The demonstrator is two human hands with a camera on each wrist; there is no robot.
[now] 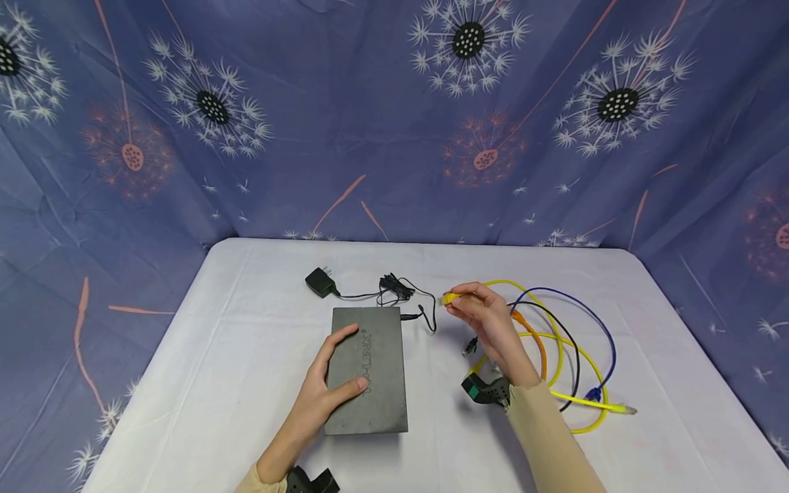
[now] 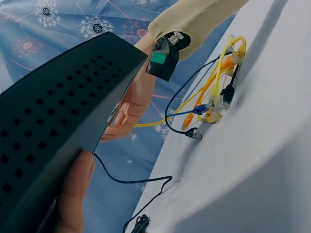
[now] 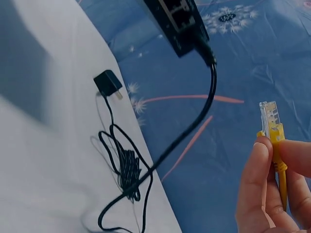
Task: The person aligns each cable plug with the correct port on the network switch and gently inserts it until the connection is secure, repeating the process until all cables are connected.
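Observation:
My left hand [image 1: 320, 397] grips a dark grey TP-Link network switch [image 1: 385, 363] at its left side, thumb and a finger over the lettered top. In the left wrist view the perforated side of the switch [image 2: 63, 102] faces the camera, with my thumb along its edge. A thin black power lead [image 1: 409, 317] is plugged into its right side, near the port openings. To the right of the switch, my right hand [image 1: 490, 325] pinches the yellow network cable [image 3: 277, 138] between thumb and fingers, just behind its clear plug [image 3: 270, 114]. The plug is apart from the ports.
Behind the switch lie a black power adapter [image 1: 320, 282] and its bundled cord [image 1: 396, 287]. Blue [image 1: 610, 335], black, orange and yellow network cables loop over the white table [image 1: 216, 363] at the right, partly under the right forearm. A patterned blue curtain [image 1: 370, 137] hangs behind.

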